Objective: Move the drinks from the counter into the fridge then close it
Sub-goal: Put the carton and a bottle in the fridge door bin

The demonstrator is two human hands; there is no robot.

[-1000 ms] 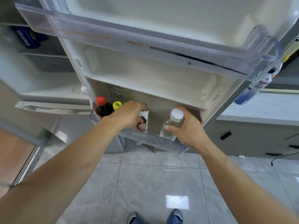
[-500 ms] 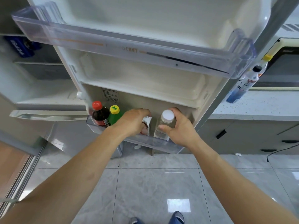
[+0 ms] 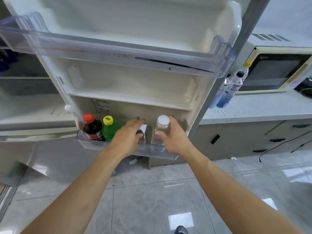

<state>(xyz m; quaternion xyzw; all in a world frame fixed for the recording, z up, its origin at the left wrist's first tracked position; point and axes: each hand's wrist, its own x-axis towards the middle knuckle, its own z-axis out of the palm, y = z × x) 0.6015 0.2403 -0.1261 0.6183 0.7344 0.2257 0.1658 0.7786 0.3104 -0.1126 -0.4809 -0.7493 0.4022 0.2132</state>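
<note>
Four drinks are standing in the bottom door shelf (image 3: 118, 148): cola bottle (image 3: 92, 127) at nine o'clock, lime bottle (image 3: 109, 130), carton (image 3: 143, 130), then water bottle (image 3: 160, 129) at three o'clock.

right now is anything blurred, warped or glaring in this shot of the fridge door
Head view: the wide lens bows the upper door shelf and door edges into curves; its "POCKET" lettering and the left margin are smeared; window glare sits on the floor tiles; the white-capped bottle in the right hand stays fairly sharp.
</note>
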